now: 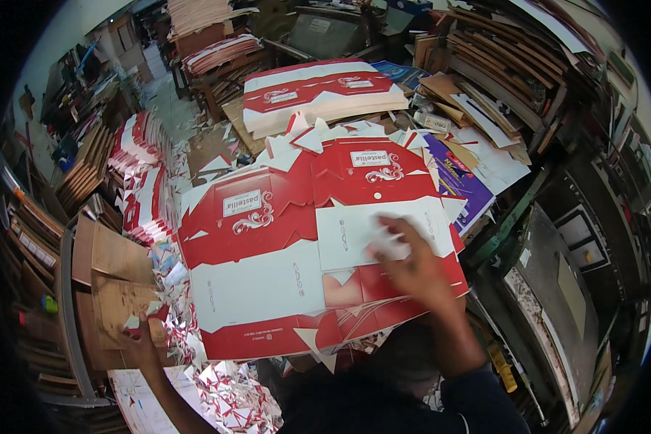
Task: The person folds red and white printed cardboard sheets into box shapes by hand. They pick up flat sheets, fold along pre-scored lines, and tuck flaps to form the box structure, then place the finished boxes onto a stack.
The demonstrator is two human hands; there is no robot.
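One scrap point(390, 246) seemingly under right fingers point(401, 249).

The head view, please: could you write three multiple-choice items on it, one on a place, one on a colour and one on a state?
1. Where is the right hand?
A. on the red-and-white printed sheet stack
B. on the purple sheet
C. on the floor

2. What colour is the sheet right of the stack?
A. green
B. purple
C. black

3. How do the printed sheets lie?
A. rolled
B. folded into boxes
C. flat

Answers: 1 A, the hand rests on a white panel; 2 B, purple beside the stack's right edge; 3 C, they lie unfolded in a pile, while the left hand reaches toward scraps.
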